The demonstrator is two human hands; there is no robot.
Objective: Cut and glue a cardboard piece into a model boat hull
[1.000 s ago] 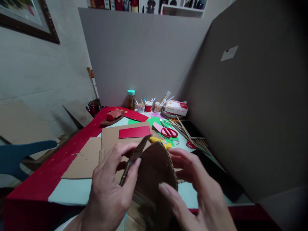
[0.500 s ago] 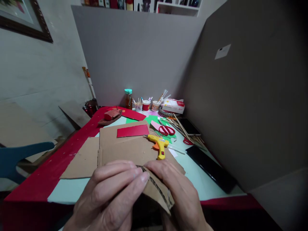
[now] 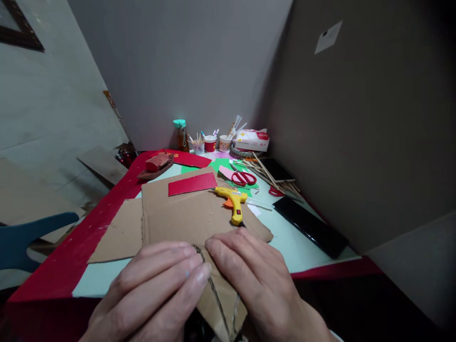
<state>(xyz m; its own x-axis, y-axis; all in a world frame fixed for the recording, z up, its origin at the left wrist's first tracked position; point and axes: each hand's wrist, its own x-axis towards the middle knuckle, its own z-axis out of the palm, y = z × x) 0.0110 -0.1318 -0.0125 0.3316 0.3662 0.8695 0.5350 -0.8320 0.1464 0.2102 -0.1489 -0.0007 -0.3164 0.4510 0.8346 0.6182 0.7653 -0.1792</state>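
Note:
Both hands grip a brown piece of cardboard (image 3: 219, 299) at the near edge of the table. My left hand (image 3: 153, 285) presses its fingertips along the dark corrugated edge from the left. On the other side my right hand (image 3: 258, 280) is closed over the cardboard, its thumb hidden beneath. The piece looks folded or layered, with its corner tilted down toward me. Just beyond the right hand a yellow glue gun (image 3: 233, 202) lies on a flat cardboard sheet (image 3: 174, 221). A red rectangular piece (image 3: 192, 184) rests on that sheet, left of the glue gun.
Red-handled scissors (image 3: 244, 178) lie beyond the glue gun. To the right are a black flat object (image 3: 309, 225), a tablet-like device (image 3: 276, 169) and thin sticks. A bottle (image 3: 181, 135), several cups and a tissue pack (image 3: 251, 140) stand at the back. A blue chair (image 3: 39, 232) is at left.
My hands have turned the held cardboard so its edge runs more steeply toward me, and the right hand lies flatter over it. The camera view has tilted down and shifted slightly.

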